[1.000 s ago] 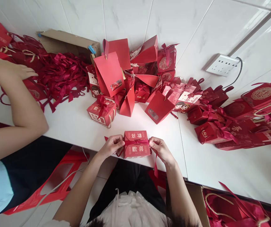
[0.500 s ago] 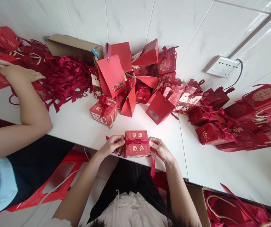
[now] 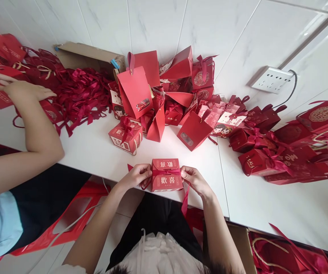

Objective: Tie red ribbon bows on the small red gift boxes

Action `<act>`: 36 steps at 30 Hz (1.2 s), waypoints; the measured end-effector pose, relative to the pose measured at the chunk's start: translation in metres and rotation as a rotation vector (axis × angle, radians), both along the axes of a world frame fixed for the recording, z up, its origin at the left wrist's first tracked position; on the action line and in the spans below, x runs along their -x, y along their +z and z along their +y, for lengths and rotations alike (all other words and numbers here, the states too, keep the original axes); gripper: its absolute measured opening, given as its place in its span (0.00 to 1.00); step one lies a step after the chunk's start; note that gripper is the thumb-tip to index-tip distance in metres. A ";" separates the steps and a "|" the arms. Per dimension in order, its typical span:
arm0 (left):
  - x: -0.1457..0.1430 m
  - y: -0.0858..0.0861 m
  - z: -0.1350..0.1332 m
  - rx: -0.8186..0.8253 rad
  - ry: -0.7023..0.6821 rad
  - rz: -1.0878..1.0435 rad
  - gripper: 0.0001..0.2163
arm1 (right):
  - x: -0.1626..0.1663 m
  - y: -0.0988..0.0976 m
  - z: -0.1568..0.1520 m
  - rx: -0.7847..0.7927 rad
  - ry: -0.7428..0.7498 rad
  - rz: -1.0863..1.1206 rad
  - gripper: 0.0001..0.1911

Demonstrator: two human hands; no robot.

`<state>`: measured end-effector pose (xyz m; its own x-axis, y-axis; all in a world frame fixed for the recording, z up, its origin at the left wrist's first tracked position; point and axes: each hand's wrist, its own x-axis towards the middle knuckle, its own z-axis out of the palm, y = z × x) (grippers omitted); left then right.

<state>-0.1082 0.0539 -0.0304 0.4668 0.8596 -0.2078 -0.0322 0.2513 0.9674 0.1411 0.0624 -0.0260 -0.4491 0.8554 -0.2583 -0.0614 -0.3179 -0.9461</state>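
A small red gift box (image 3: 166, 180) with white characters stands at the near edge of the white table (image 3: 95, 152). A red ribbon (image 3: 185, 198) runs across its top and hangs down on the right. My left hand (image 3: 136, 176) pinches the ribbon at the box's left side. My right hand (image 3: 194, 179) pinches the ribbon at the right side. Both hands touch the box.
A heap of red boxes and bags (image 3: 164, 95) lies beyond, with more at the right (image 3: 289, 148). Loose ribbons (image 3: 80, 95) and a cardboard box (image 3: 89, 57) lie at the back left. Another person's arm (image 3: 35, 129) reaches in from the left. A wall socket (image 3: 271, 79) sits at the right.
My hands and the box have hardly moved; the hanging ribbon end has swung slightly. The other person's hand at the left has shifted a little.
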 end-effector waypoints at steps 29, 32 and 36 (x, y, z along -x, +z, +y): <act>-0.003 0.003 0.003 -0.007 -0.007 0.033 0.27 | 0.000 0.004 0.009 0.008 0.092 -0.058 0.26; -0.004 0.002 0.003 -0.003 -0.004 0.039 0.28 | 0.001 0.006 0.009 0.004 0.101 -0.065 0.26; -0.003 0.001 0.000 -0.001 0.011 0.048 0.27 | 0.001 0.008 0.007 -0.009 0.091 -0.071 0.26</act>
